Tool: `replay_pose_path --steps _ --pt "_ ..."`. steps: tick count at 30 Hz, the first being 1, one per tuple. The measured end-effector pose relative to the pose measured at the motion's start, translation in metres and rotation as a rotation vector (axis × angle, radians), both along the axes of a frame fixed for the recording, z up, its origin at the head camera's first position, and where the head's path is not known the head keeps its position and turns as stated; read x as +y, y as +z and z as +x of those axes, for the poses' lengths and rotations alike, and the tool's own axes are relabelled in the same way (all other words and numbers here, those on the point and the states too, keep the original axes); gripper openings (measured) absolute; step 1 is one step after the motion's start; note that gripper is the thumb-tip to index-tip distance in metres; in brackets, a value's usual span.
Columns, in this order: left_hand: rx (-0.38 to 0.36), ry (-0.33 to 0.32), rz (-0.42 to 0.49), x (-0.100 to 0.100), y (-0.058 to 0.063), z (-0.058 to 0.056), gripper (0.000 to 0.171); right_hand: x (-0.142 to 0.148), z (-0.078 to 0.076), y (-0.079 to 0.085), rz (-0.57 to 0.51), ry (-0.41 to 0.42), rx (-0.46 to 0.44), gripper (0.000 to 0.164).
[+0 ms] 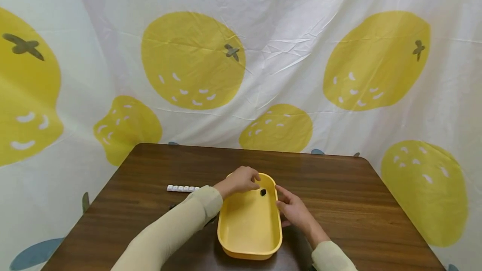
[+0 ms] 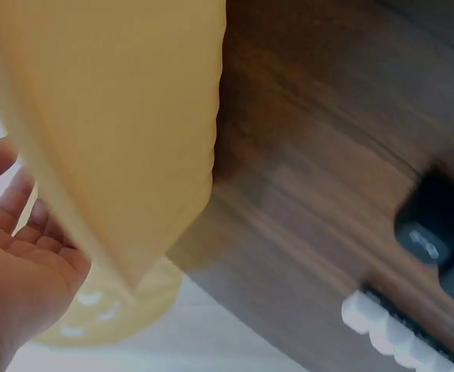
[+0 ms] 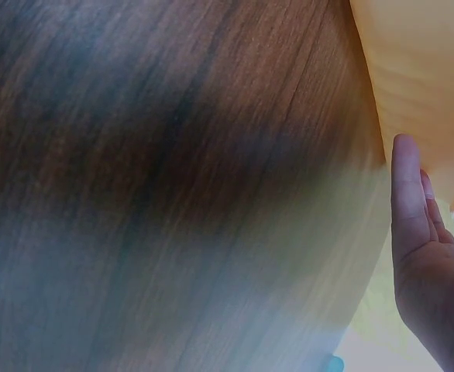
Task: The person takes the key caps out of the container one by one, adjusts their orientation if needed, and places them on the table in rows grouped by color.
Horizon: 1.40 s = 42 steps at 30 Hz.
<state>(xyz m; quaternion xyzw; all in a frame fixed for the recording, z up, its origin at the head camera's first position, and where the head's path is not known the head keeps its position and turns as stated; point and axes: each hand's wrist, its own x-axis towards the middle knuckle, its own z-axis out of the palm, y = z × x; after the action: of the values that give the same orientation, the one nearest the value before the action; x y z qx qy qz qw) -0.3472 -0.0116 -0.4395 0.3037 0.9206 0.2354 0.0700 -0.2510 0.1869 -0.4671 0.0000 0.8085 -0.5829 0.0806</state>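
A yellow rectangular tray sits on the table with a small black block-like piece inside, near its far right. My left hand is over the tray's far left part, fingers loosely bent downward just left of the black piece. In the left wrist view, nothing shows between the left hand's bent fingers. My right hand rests against the tray's right side, its fingers fairly straight along the outer wall. The right wrist view shows one straight finger beside the yellow wall.
Left of the tray lies a row of white keycaps, partly hidden by the left sleeve. Black keycaps with pale markings are near it. The brown wooden table ends at a lemon-print curtain.
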Motion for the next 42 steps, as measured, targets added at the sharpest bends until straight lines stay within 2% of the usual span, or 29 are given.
replay_pose_path --steps 3,7,11,14,16,20,22,27,31,34,39,42 --pt "0.006 -0.003 -0.040 0.008 -0.006 -0.002 0.024 0.000 0.000 0.000 0.009 -0.001 -0.006 0.053" --pt "0.015 -0.006 -0.107 0.018 -0.015 -0.003 0.013 0.000 0.001 0.001 0.004 0.003 -0.007 0.054" --pt "0.050 0.016 -0.153 0.026 -0.022 -0.004 0.038 0.001 0.002 0.002 -0.007 0.015 0.000 0.054" --pt "0.077 0.033 -0.181 0.028 -0.025 -0.005 0.043 0.001 0.002 0.002 -0.014 0.019 0.004 0.055" --pt "0.101 0.028 -0.202 0.028 -0.027 -0.006 0.036 0.001 0.002 0.001 -0.019 0.021 0.006 0.055" --pt "0.151 -0.012 -0.251 0.028 -0.029 -0.007 0.010 0.001 0.001 0.001 -0.016 0.019 0.009 0.055" --pt "0.170 -0.033 -0.263 0.028 -0.029 -0.007 0.005 0.002 0.001 0.000 -0.006 0.019 0.013 0.055" --pt "0.147 -0.067 -0.265 0.025 -0.028 -0.002 0.006 0.002 0.001 0.001 0.001 0.016 0.011 0.054" --pt "0.113 -0.072 -0.250 0.022 -0.027 0.002 0.019 0.002 0.001 0.002 -0.007 0.016 0.016 0.054" --pt "0.099 -0.119 -0.222 0.021 -0.028 0.003 0.026 0.002 0.001 0.002 -0.014 0.019 0.015 0.054" --pt "0.112 -0.234 -0.163 0.018 -0.033 0.004 0.014 0.002 0.002 0.001 -0.022 0.030 0.010 0.055" --pt "0.109 -0.230 -0.126 0.017 -0.034 0.007 0.008 0.002 0.002 0.001 -0.015 0.025 0.013 0.055"
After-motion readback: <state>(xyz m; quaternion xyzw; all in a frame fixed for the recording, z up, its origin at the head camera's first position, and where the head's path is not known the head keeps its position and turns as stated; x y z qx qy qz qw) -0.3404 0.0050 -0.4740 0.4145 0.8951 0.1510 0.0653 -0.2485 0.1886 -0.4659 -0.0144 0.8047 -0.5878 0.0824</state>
